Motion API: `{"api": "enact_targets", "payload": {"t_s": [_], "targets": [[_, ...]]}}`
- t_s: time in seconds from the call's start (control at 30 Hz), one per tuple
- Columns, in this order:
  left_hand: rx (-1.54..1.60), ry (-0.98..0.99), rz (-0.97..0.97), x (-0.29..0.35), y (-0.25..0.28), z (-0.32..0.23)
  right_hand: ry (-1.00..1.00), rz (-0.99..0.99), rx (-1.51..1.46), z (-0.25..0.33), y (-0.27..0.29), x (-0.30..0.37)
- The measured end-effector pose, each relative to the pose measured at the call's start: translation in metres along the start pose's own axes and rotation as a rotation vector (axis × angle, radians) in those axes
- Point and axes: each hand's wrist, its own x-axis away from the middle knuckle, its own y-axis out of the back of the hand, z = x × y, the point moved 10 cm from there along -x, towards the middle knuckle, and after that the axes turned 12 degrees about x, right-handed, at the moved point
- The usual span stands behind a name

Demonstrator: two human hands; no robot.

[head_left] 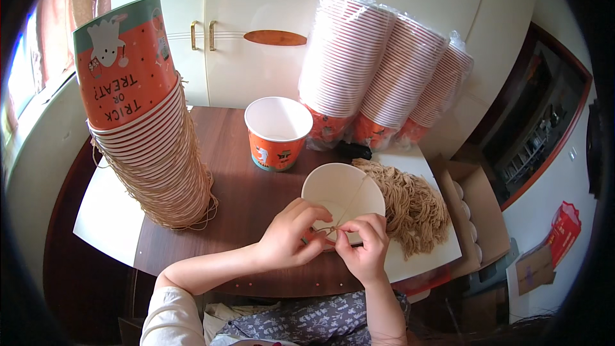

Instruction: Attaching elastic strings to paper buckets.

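A paper bucket (346, 186), white inside, stands open end up at the table's near side. Over its near rim, my left hand (291, 234) and my right hand (365, 247) meet at a thin tan cord (352, 202). The right thumb and forefinger pinch the cord. My left fingers curl round the rim and hold a small loop of the same cord. One strand runs up across the bucket's mouth to its far rim. Part of the bucket's outside is hidden behind my hands.
A tangled heap of tan cords (413, 208) lies right of the bucket. Another orange bucket (280, 122) stands farther back. At left rises a tall stack of upturned orange buckets (150, 147) with cords hanging. Plastic-wrapped bucket stacks (349, 51) stand back right; a cardboard box (487, 205) sits beside the table.
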Motion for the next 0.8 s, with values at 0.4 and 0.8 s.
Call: {"api": "enact_targets", "payload": {"t_s": [0.4, 0.8], "targets": [[0.448, 0.425, 0.093, 0.012, -0.015, 0.038, -0.027, 0.022, -0.099, 0.0, -0.001, 0.004], [0.695, 0.481, -0.014, 0.021, -0.021, 0.053, -0.25, 0.184, -0.299, -0.012, -0.022, 0.012]]}}
